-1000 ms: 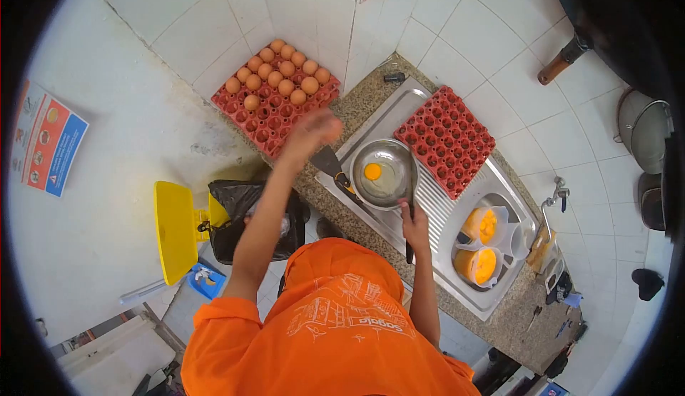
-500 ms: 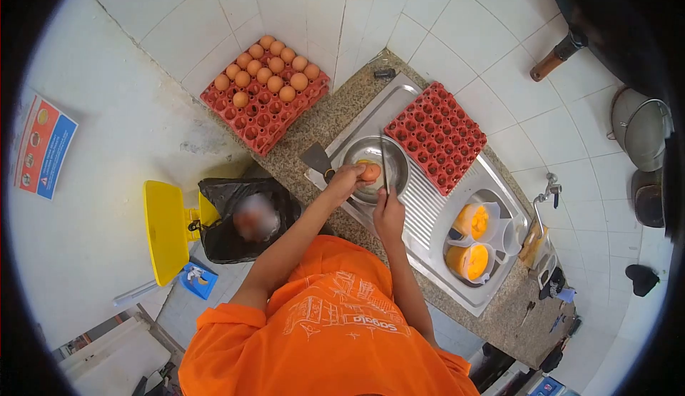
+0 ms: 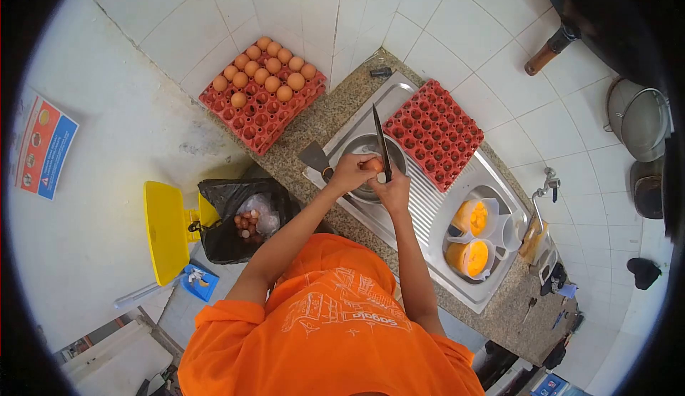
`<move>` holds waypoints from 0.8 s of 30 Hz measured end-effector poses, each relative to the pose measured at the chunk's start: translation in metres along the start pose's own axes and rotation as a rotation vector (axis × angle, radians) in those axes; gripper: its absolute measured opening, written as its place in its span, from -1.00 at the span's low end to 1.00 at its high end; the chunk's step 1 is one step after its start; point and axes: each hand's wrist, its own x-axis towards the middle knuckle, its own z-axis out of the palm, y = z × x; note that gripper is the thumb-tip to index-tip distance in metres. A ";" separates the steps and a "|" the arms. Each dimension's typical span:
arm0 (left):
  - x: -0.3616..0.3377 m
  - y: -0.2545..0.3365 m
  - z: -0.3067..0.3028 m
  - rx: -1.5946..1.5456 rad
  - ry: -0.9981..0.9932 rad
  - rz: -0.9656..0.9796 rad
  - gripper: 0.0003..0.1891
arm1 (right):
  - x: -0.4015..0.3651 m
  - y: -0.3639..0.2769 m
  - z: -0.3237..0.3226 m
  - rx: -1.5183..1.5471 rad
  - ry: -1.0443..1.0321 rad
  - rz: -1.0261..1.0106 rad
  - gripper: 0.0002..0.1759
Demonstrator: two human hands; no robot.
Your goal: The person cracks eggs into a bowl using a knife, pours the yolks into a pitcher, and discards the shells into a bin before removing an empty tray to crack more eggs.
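My left hand (image 3: pixel 349 175) is closed on a brown egg (image 3: pixel 373 163) over a round metal bowl (image 3: pixel 359 141). Wrapped round the handle of a long dark-bladed knife (image 3: pixel 379 128), my right hand (image 3: pixel 394 192) is close beside the egg, its fingers near my left fingertips. The blade points up and away across the bowl's right side. A small whitish patch shows by the egg between the hands; whether it is shell is too small to tell. Most of the bowl's inside is hidden by my hands.
Stacked red trays (image 3: pixel 265 128) hold several brown eggs. Another red tray (image 3: pixel 435 132) rests on the sink drainer. Two containers of orange-yellow content (image 3: pixel 469 259) stand in the basin. A spatula (image 3: pixel 314 156) lies left of the bowl. Eggshells (image 3: pixel 247 223) are in a black-bagged bin (image 3: pixel 221 242).
My right hand has moved up to meet the left at the egg. The knife has swung upward, its tip now past the bowl's far rim.
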 end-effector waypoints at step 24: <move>-0.137 0.082 -0.194 0.694 0.159 0.109 -0.30 | -0.031 0.015 -0.077 0.241 0.028 0.416 -0.51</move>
